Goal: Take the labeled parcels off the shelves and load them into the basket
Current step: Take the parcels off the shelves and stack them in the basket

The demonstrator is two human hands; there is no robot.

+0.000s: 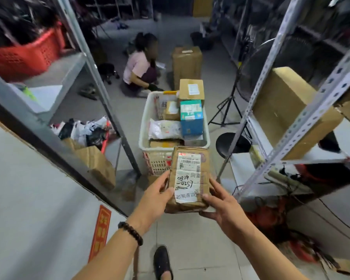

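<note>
I hold a brown cardboard parcel with a white shipping label and handwritten numbers, just in front of the white plastic basket. My left hand grips its left edge, thumb on the label. My right hand grips its right side and underside. The basket stands on the floor and holds several labeled parcels: a blue box, a brown box and a white padded bag.
Metal shelf racks stand on both sides; the left post and right post frame a narrow aisle. A large carton lies on the right shelf. A black stool, a fan stand, a tall box and a crouching person are beyond.
</note>
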